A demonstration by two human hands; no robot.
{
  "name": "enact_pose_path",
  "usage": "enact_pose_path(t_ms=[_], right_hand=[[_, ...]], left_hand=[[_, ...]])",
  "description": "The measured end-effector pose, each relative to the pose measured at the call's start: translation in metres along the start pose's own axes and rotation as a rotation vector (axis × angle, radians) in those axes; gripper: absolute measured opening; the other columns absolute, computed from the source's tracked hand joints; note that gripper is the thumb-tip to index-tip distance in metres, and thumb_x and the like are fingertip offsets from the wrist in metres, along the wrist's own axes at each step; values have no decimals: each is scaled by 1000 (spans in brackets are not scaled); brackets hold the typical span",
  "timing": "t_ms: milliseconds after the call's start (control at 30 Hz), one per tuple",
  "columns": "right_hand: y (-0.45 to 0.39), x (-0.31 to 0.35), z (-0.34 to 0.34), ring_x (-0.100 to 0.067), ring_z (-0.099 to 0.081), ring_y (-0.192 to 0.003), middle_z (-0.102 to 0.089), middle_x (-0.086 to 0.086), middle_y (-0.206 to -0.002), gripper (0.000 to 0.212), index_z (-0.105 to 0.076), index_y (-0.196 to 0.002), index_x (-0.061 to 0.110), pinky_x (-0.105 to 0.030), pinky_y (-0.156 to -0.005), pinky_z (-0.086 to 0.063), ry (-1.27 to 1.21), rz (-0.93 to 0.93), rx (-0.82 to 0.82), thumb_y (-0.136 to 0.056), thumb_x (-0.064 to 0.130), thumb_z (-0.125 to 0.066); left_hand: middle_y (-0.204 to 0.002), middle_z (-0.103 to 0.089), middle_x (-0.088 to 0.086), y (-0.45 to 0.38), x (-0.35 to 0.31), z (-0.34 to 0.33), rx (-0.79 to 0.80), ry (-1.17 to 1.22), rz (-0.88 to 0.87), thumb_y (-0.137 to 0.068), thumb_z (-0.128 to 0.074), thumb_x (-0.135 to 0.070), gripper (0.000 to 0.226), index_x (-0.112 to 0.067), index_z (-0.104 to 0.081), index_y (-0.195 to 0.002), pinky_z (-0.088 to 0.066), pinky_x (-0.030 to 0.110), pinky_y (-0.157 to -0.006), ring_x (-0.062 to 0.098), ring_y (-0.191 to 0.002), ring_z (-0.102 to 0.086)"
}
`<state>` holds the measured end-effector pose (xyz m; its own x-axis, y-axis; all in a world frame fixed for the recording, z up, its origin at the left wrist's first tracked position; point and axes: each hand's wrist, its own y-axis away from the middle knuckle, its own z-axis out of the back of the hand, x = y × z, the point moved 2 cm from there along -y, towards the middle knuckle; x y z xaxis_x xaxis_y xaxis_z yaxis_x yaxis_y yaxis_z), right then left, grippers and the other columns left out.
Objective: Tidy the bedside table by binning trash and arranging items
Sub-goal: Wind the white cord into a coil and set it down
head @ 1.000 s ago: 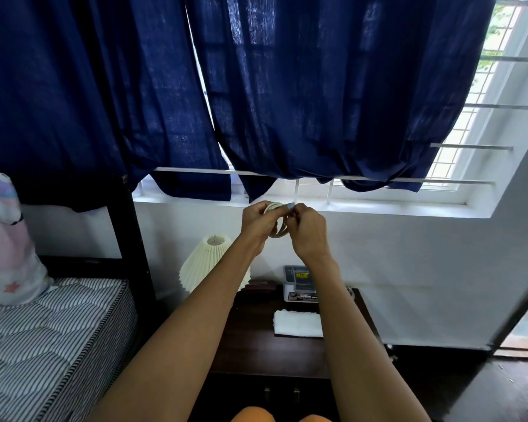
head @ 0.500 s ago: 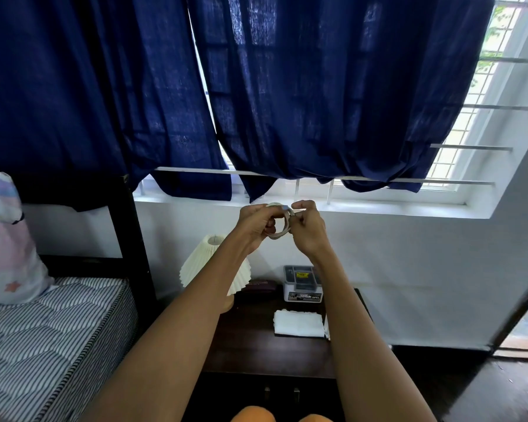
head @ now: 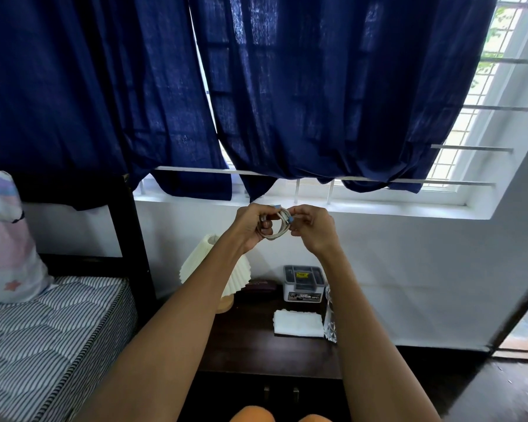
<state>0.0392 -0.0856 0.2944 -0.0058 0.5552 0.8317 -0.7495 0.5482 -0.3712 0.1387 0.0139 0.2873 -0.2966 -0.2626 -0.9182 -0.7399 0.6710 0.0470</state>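
Both hands are raised in front of the wall below the window, well above the dark bedside table (head: 250, 351). A coiled white cable (head: 279, 229) with a blue-tipped end sits between them. My left hand (head: 253, 226) grips the coil's left side. My right hand (head: 313, 228) pinches the coil's right side near the blue tip. On the table stand a white pleated lamp (head: 195, 263), a grey and white box (head: 302, 283), a folded white cloth (head: 297, 323) and a clear crinkled wrapper (head: 329, 324), partly hidden by my right forearm.
A bed with a striped mattress (head: 43, 336), a dark frame post (head: 134, 245) and a pastel pillow (head: 3, 239) lies to the left. Dark blue curtains (head: 256, 86) hang over the barred window. A small dark item (head: 261, 286) lies behind the lamp. A doorway opens at right.
Both hands have shifted slightly and turned the cable coil, so the loop now hangs lower between them. The clear wrapper has come into view beside my right forearm.
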Motion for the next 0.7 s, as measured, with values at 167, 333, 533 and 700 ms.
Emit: enact_pose_path(t_ms=[167, 333, 533, 700], right_hand=[[4, 2, -6, -26, -60, -88, -73, -12, -92, 18, -70, -101, 14, -34, -81, -48, 139, 95, -103, -89, 8, -58], [3, -5, -3, -27, -56, -107, -64, -11, -108, 16, -68, -103, 19, -33, -89, -47, 44, -22, -57, -87, 16, -65], [14, -6, -11, -24, -66, -69, -67, -15, -83, 17, -65, -86, 10, -28, -62, -59, -583, -313, 40, -93, 1, -52], [22, -14, -13, -27, -62, -77, -63, -17, -97, 20, -59, -102, 2, -32, -69, -53, -707, -482, 41, -96, 6, -40]], left_hand=[[-74, -63, 11, -2, 2, 1, 24, 45, 20, -86, -56, -8, 11, -1, -62, -79, -32, 15, -37, 4, -36, -39], [-55, -60, 4, 4, 4, 7, 69, 118, 53, -91, -52, -11, 18, -5, -61, -77, -31, 14, -39, 3, -36, -40], [-58, -62, 1, 6, 8, 5, -51, 13, 16, -87, -63, -19, 15, -5, -65, -81, -46, 20, -55, 8, -47, -49], [-72, -60, 6, 7, 15, 7, -102, -169, 64, -84, -67, -19, 15, -6, -65, -80, -50, 27, -66, 14, -62, -53]])
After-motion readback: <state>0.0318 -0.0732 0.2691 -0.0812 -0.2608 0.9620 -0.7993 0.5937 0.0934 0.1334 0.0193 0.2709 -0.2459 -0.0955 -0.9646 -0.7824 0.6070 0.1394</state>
